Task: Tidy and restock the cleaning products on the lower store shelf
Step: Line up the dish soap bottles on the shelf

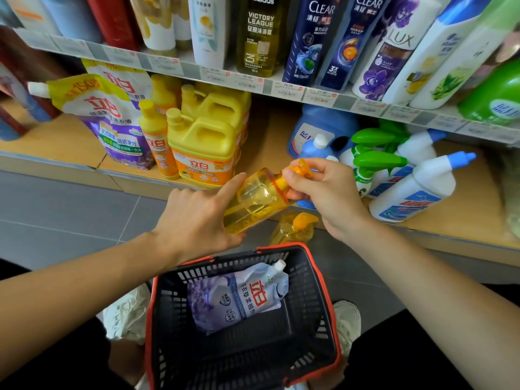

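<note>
Yellow pump bottle (259, 198) tilted in the air before the lower shelf (270, 142), not yet placed | my left hand (197, 218) grips its base, right hand (318, 187) pinches the pump neck | still to shelve, I judge: this, second pump bottle (294, 228) lying below, refill pouch (239, 296) in basket (323, 277)

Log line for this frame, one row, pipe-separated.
stage: restocking | left hand holds yellow pump bottle | right hand pinches its orange pump head | basket holds one pouch
</note>
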A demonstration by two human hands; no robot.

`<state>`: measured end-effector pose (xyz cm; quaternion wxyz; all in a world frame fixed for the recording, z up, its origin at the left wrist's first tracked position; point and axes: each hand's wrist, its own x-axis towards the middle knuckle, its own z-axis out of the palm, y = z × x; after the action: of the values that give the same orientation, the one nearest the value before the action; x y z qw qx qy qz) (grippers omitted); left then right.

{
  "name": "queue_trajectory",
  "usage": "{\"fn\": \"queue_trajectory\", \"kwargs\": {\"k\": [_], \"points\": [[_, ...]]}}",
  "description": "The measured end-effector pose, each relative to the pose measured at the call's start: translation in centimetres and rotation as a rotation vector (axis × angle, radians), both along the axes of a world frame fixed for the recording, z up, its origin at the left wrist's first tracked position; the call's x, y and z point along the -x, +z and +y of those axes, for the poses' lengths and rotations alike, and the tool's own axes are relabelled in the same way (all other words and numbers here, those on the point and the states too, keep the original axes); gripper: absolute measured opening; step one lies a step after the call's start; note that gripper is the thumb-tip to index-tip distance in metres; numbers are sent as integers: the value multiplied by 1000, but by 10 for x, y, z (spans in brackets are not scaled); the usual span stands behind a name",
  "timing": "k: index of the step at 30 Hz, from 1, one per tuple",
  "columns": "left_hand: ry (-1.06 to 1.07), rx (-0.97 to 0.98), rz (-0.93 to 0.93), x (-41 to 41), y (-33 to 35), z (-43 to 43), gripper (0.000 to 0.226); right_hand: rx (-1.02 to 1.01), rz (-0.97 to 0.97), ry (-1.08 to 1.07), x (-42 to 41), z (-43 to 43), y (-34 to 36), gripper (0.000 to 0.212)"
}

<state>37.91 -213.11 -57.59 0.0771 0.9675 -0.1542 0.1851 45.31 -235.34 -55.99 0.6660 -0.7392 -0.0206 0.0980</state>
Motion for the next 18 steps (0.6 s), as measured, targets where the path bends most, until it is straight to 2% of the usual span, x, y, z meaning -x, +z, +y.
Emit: {"fn": "queue_trajectory", "kwargs": {"k": [3,5,8,11,14,18], "points": [[3,63,94,-2,-1,3,105,31,-37,3,0,1,-1,28],[19,144,258,-6,3,6,109,62,-89,71,-2,-1,0,36],[22,341,505,-13,9,9,112,77,-105,178,-8,-8,4,47],[-59,557,656,-17,10,12,104,126,-127,280,-13,-14,10,50],[-112,676,765,-21,10,15,92,160,-133,400,-18,-21,20,49],[-93,604,714,-19,8,13,92,401,-289,412,-24,-26,23,43]]}}
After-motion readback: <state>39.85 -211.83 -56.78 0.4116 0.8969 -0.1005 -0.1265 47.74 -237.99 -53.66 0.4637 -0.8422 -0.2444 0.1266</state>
